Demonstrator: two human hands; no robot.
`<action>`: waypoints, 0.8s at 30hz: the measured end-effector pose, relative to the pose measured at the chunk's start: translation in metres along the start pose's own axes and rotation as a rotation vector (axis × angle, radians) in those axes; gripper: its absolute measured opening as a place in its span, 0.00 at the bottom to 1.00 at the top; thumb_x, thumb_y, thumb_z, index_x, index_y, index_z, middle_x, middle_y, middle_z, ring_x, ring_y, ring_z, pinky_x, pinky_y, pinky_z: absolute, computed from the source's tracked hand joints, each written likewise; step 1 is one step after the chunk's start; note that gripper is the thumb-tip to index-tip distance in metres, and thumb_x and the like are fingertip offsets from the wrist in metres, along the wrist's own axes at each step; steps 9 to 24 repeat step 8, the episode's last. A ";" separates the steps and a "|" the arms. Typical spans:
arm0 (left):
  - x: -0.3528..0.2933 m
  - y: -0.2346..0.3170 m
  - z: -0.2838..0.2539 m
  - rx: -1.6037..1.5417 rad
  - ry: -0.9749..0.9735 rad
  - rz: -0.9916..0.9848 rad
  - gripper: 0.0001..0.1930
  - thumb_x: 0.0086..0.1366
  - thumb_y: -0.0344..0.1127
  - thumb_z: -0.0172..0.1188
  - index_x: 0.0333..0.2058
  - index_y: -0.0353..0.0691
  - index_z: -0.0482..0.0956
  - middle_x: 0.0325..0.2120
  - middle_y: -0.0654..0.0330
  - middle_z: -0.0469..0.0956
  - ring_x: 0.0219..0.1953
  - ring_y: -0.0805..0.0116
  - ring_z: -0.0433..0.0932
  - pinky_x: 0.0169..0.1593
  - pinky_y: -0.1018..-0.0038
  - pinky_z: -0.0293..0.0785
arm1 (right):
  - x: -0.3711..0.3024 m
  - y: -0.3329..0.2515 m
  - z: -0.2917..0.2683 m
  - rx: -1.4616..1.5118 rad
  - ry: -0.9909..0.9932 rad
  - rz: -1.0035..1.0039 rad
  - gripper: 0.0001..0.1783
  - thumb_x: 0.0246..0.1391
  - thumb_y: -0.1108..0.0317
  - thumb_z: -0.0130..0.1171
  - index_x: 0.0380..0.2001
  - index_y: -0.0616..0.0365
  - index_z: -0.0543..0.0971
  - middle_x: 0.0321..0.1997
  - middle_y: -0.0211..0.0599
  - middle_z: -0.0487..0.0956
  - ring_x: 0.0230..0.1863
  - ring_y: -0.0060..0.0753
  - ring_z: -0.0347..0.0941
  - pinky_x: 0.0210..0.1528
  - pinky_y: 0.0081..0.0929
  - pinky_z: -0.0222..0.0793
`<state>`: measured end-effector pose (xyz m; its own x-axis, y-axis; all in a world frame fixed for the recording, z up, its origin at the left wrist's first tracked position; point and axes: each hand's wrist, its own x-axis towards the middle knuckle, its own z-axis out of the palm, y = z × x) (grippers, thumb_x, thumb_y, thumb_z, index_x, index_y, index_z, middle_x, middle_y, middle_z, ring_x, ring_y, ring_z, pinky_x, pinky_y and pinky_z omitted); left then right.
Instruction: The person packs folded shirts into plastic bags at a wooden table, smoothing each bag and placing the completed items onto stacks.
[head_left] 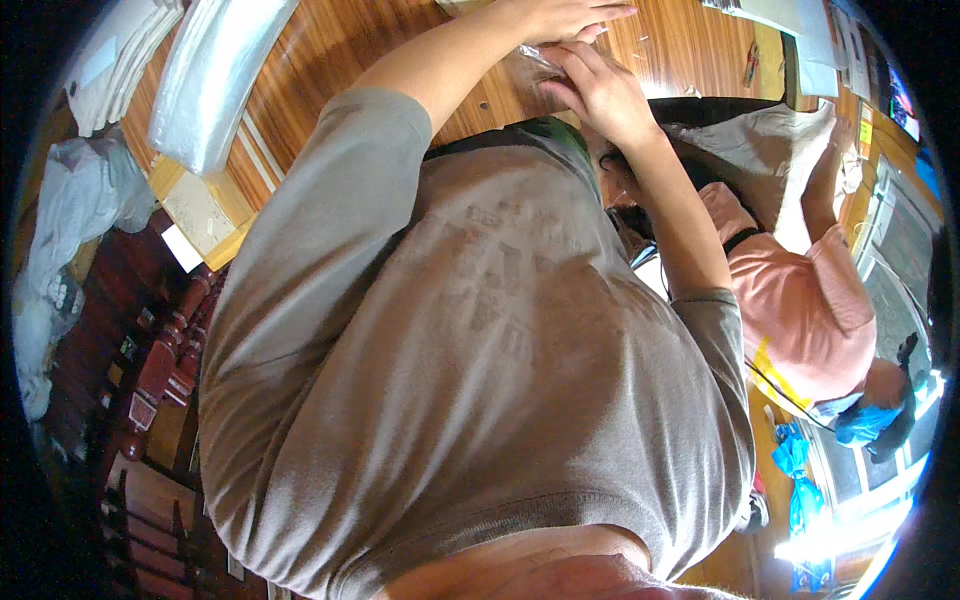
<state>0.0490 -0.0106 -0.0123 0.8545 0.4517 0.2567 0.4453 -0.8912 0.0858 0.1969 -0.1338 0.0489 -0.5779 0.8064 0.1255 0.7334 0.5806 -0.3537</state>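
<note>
At the top of the head view, both of my hands are close together over a wood-grained table (460, 100). My left hand (563, 18) reaches across to the right with its fingers stretched out, partly cut off by the upper edge. Just below it, my right hand (605, 95) has bent fingers around a shiny clear plastic film (530, 52). The film lies between the two hands, and most of it is hidden by fingers. A pale thing (462, 6) shows at the upper edge beside my left wrist.
A stack of clear plastic sleeves (205, 95) and white sheets (118, 60) lie on the table at left. White cloth (795, 150) drapes at right, where a person in a pink shirt (800, 300) works. Dark red carved furniture (165, 360) stands lower left.
</note>
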 end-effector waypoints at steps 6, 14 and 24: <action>-0.003 -0.002 0.001 -0.043 -0.019 0.002 0.32 0.73 0.51 0.51 0.72 0.47 0.66 0.75 0.61 0.62 0.77 0.62 0.57 0.79 0.55 0.44 | 0.003 0.002 -0.002 0.022 0.017 -0.058 0.09 0.60 0.60 0.67 0.38 0.51 0.86 0.40 0.33 0.85 0.43 0.41 0.84 0.47 0.34 0.81; -0.001 -0.003 0.005 -0.079 -0.034 -0.014 0.33 0.73 0.52 0.52 0.73 0.48 0.65 0.75 0.60 0.61 0.77 0.62 0.56 0.79 0.55 0.44 | -0.001 0.010 0.000 0.076 -0.024 -0.041 0.09 0.60 0.60 0.67 0.40 0.50 0.86 0.41 0.34 0.85 0.43 0.41 0.84 0.48 0.34 0.81; -0.001 -0.003 0.005 -0.079 -0.034 -0.014 0.33 0.73 0.52 0.52 0.73 0.48 0.65 0.75 0.60 0.61 0.77 0.62 0.56 0.79 0.55 0.44 | -0.001 0.010 0.000 0.076 -0.024 -0.041 0.09 0.60 0.60 0.67 0.40 0.50 0.86 0.41 0.34 0.85 0.43 0.41 0.84 0.48 0.34 0.81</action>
